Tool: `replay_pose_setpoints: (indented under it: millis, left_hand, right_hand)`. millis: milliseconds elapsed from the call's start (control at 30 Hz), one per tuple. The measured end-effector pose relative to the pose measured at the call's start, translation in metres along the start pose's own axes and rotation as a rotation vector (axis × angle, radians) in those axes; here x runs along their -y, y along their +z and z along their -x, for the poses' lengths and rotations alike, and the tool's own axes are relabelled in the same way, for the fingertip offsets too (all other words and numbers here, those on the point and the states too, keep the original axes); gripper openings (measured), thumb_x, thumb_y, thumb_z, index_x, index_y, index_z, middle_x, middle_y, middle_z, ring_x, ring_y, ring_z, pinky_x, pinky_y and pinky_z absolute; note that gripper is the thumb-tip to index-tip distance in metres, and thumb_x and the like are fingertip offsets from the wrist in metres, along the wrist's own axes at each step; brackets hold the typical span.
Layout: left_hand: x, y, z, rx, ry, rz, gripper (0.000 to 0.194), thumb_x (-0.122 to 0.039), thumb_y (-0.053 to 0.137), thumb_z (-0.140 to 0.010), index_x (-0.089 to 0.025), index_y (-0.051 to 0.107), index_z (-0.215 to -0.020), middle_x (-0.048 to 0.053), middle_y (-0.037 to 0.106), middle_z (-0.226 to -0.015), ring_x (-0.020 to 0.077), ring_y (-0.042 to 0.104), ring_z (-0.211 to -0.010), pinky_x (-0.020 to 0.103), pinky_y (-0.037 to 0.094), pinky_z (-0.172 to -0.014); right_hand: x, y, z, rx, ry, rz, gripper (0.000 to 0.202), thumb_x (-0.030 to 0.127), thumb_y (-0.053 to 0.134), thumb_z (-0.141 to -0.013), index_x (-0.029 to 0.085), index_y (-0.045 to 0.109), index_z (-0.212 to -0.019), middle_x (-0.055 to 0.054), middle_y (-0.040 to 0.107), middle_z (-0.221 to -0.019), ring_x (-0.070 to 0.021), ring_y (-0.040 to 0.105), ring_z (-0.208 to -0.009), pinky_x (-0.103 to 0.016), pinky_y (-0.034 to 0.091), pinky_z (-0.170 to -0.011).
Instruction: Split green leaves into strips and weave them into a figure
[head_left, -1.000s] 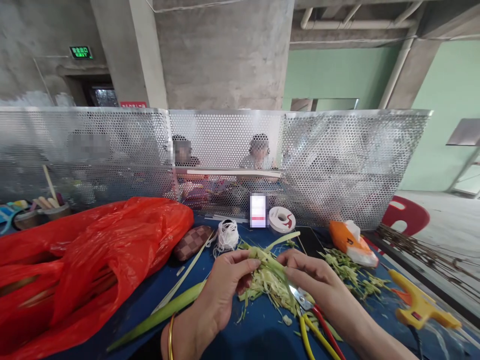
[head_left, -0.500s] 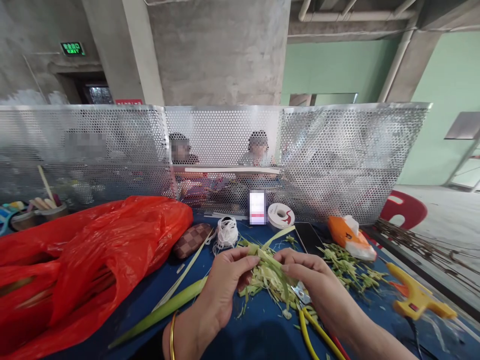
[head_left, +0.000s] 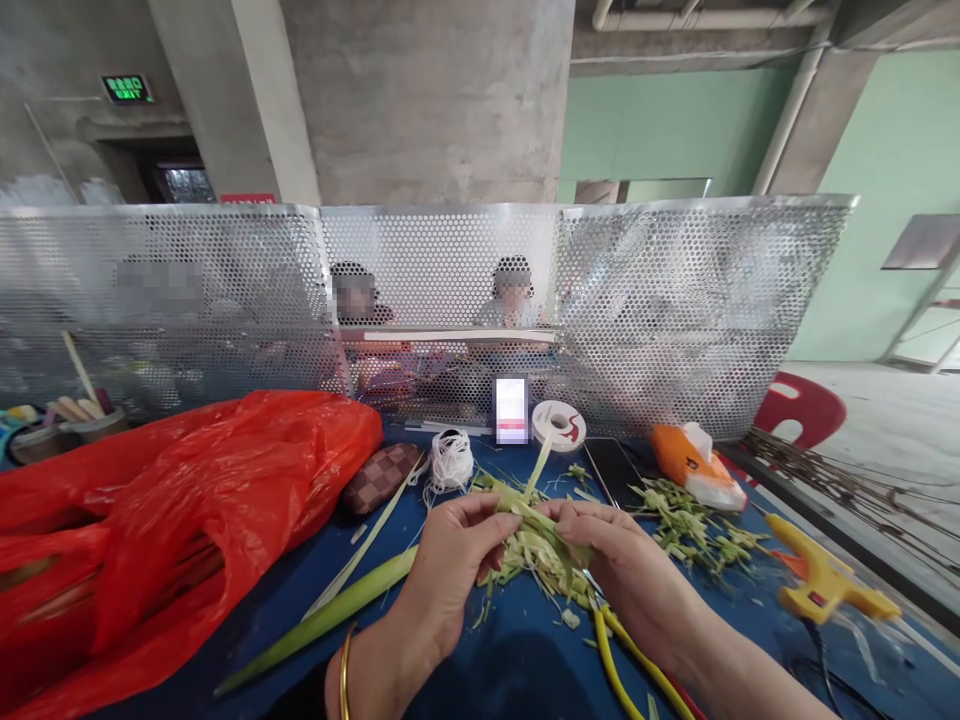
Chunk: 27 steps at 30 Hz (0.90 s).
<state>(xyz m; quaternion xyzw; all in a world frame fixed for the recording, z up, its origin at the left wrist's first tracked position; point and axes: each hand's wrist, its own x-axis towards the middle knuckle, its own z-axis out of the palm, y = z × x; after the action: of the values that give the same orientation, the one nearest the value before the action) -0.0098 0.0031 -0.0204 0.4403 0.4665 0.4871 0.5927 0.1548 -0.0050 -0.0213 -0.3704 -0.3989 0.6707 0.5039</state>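
Between my hands is a folded green leaf strip (head_left: 534, 514), one narrow end of it pointing up and away. My left hand (head_left: 459, 550) pinches it from the left with thumb and fingers. From the right, my right hand (head_left: 611, 545) pinches the same strip, its fingers close to the left ones. Under the strip lies a heap of pale green shavings (head_left: 540, 565). Yellow-handled pliers (head_left: 626, 655) rest below my right hand, their jaws partly hidden. A long green leaf (head_left: 322, 615) lies beside my left wrist.
A red plastic bag (head_left: 247, 480) covers the left side. Behind my hands are a checkered pouch (head_left: 381, 478), white string (head_left: 451, 460), a ribbon spool (head_left: 568, 434) and dark phone (head_left: 611, 468). Tissues (head_left: 694, 465) and a yellow glue gun (head_left: 829, 580) lie right. A perforated metal screen (head_left: 450, 240) stands behind.
My right hand has moved slightly left, closer to my left hand. The strip's free end has swung from pointing right to nearly upright. The view has shifted a little.
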Motion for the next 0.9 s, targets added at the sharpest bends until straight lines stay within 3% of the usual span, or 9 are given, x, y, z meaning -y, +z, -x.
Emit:
replay_pose_setpoints:
  millis: [200, 333, 433, 533, 667, 800, 900]
  left_hand:
    - [-0.002, 0.003, 0.001, -0.006, 0.016, -0.023, 0.029, -0.03, 0.073, -0.059, -0.01, 0.075, -0.079, -0.002, 0.051, -0.051, 0.0044, 0.034, -0.042, 0.021, 0.018, -0.043]
    - [-0.005, 0.006, 0.004, -0.007, 0.045, -0.043, 0.021, -0.027, 0.073, -0.059, -0.011, 0.074, -0.072, -0.003, 0.05, -0.05, 0.0053, 0.036, -0.043, 0.021, 0.023, -0.044]
    - [-0.003, 0.007, 0.006, 0.022, 0.053, -0.072, 0.017, -0.027, 0.072, -0.062, -0.012, 0.074, -0.071, -0.004, 0.049, -0.049, 0.0061, 0.037, -0.044, 0.021, 0.026, -0.044]
    - [0.001, 0.008, 0.006, 0.057, 0.056, -0.108, 0.016, -0.027, 0.072, -0.064, -0.013, 0.075, -0.072, -0.004, 0.048, -0.049, 0.0064, 0.037, -0.045, 0.021, 0.027, -0.045]
    - [0.003, 0.008, 0.004, 0.051, 0.037, -0.075, 0.015, -0.026, 0.074, -0.062, -0.013, 0.073, -0.068, -0.004, 0.047, -0.048, 0.0057, 0.036, -0.044, 0.021, 0.023, -0.043]
    - [-0.003, 0.004, 0.0, -0.045, -0.042, 0.072, 0.019, -0.027, 0.075, -0.057, -0.012, 0.071, -0.068, -0.005, 0.046, -0.048, 0.0041, 0.034, -0.043, 0.019, 0.02, -0.043]
    - [-0.005, 0.001, -0.002, -0.053, -0.041, 0.093, 0.02, -0.027, 0.075, -0.058, -0.011, 0.071, -0.069, -0.004, 0.047, -0.049, 0.0039, 0.034, -0.043, 0.019, 0.02, -0.043]
  right_hand:
    - [-0.004, -0.002, 0.001, -0.039, -0.081, 0.058, 0.017, 0.027, 0.071, -0.067, 0.019, 0.061, -0.057, -0.004, 0.062, -0.079, -0.0186, 0.052, -0.076, -0.029, 0.041, -0.071]
    - [-0.006, -0.002, 0.0, 0.012, -0.166, 0.179, 0.025, 0.026, 0.067, -0.073, 0.018, 0.055, -0.053, -0.004, 0.06, -0.09, -0.0174, 0.05, -0.08, -0.029, 0.039, -0.073]
    - [-0.008, -0.002, -0.002, 0.049, -0.179, 0.27, 0.03, 0.032, 0.065, -0.077, 0.018, 0.052, -0.055, -0.003, 0.057, -0.084, -0.016, 0.048, -0.074, -0.029, 0.038, -0.069]
    - [-0.01, -0.001, -0.004, 0.008, -0.242, 0.445, 0.036, 0.041, 0.064, -0.08, 0.019, 0.048, -0.055, 0.0, 0.051, -0.072, -0.0147, 0.043, -0.066, -0.029, 0.035, -0.063]
    - [-0.006, -0.003, -0.004, -0.044, -0.345, 0.62, 0.032, 0.046, 0.061, -0.082, 0.02, 0.054, -0.065, -0.001, 0.053, -0.071, -0.0171, 0.047, -0.071, -0.031, 0.037, -0.068]
    - [0.004, -0.008, -0.001, 0.02, -0.31, 0.602, 0.027, 0.047, 0.061, -0.083, 0.02, 0.062, -0.083, -0.003, 0.061, -0.084, -0.0193, 0.053, -0.082, -0.033, 0.041, -0.076]
    - [0.01, -0.013, -0.001, 0.043, -0.335, 0.654, 0.023, 0.043, 0.062, -0.083, 0.021, 0.064, -0.084, -0.003, 0.063, -0.088, -0.0196, 0.054, -0.084, -0.033, 0.041, -0.078]
